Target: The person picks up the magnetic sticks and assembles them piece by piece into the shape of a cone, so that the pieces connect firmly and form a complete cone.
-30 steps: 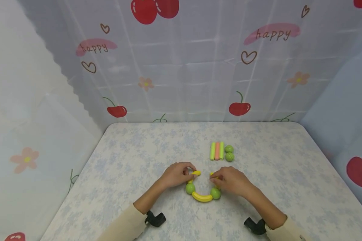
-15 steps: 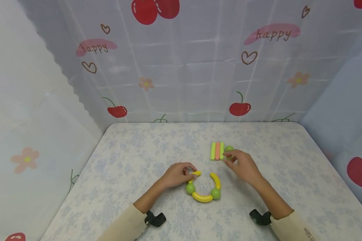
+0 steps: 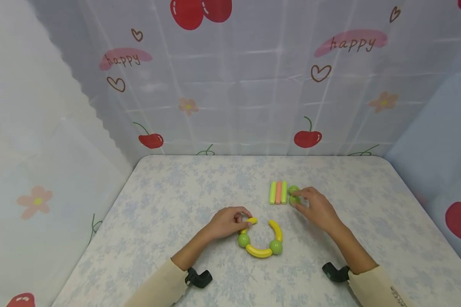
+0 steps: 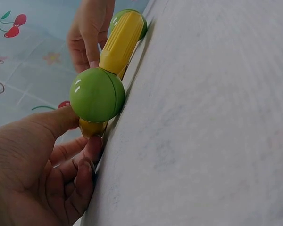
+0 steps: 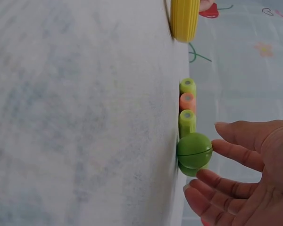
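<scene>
My left hand (image 3: 228, 222) on a yellow arc (image 3: 253, 220), right hand (image 3: 319, 209) at a green ball (image 5: 195, 149).
Left fingers pinch the arc, left side of the open ring (image 3: 259, 251). Right fingers stand apart at the ball, contact unclear, beside three sticks (image 3: 278, 192).

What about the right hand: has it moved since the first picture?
Yes, the right hand moved off the rightmost yellow piece toward the table's far edge, to the far green balls.
</scene>
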